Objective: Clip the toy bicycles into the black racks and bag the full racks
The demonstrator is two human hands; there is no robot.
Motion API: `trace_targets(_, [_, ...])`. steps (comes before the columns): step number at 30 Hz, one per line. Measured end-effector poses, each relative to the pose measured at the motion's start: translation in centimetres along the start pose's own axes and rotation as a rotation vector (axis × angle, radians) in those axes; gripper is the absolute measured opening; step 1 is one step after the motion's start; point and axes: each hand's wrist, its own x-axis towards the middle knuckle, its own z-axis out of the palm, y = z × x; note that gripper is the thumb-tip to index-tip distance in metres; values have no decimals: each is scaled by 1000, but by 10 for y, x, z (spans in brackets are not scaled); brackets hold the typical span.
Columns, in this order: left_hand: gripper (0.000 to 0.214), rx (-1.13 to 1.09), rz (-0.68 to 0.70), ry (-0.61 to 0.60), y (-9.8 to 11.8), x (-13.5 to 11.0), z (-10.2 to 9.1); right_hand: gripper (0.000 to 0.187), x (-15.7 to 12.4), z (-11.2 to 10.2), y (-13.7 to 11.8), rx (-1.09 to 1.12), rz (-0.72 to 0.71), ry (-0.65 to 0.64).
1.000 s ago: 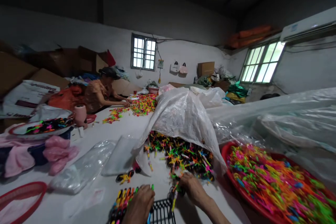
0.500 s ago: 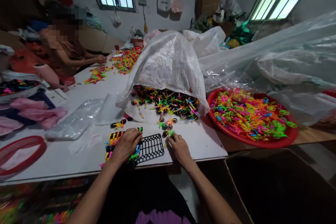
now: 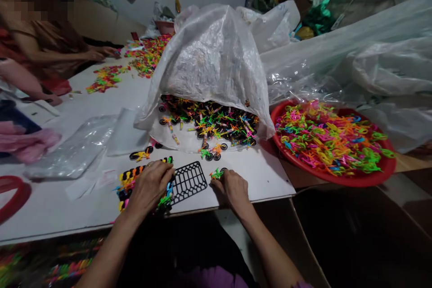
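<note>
A black plastic rack (image 3: 189, 182) lies near the table's front edge. Its right part is bare grid; its left part carries rows of colourful toy bicycles (image 3: 130, 176). My left hand (image 3: 150, 185) is closed over the filled part, gripping the rack beside the bare grid and hiding some of the bicycles. To the right of the rack, my right hand (image 3: 235, 187) pinches a small green toy bicycle (image 3: 217, 173) with black wheels, just above the table. A few loose bicycles (image 3: 211, 153) lie beyond it, before the mouth of a white sack (image 3: 212, 63).
Many toy bicycles (image 3: 209, 121) spill inside the sack's mouth. A red basin (image 3: 337, 182) of colourful plastic parts stands at right. Clear plastic bags (image 3: 81, 144) and a red basket rim (image 3: 20, 202) are at left. A co-worker's hands (image 3: 97, 53) handle small parts at the far left.
The view has tilted down. My right hand has drawn the green toy bicycle away from the loose ones and turned it. My left hand stays on the rack.
</note>
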Motion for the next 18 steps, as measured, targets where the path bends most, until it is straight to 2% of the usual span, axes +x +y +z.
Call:
trace_targets(2, [24, -9, 5, -3, 1, -2, -3, 35, 3, -2, -3, -17, 30, -44])
trace_targets(4, [25, -5, 20, 3, 1, -4, -4, 30, 1, -4, 1, -21, -3, -86])
trace_targets(7, [26, 3, 42, 22, -1, -4, -2, 22, -5, -5, 10, -46, -74, -77])
trace_targets(11, [26, -17, 29, 22, 1, -1, -2, 18, -3, 2, 16, -51, -59, -61])
trace_targets(14, [22, -46, 18, 76, 9, -1, -18, 17, 9, 3, 7, 250, -129, -50])
trace_targets(16, [18, -48, 3, 155, 17, -8, -32, 15, 17, 2, -8, 541, -220, -41])
trace_targets(18, [17, -40, 13, 153, 26, -20, -40, 13, 21, 6, -28, 741, -311, -35])
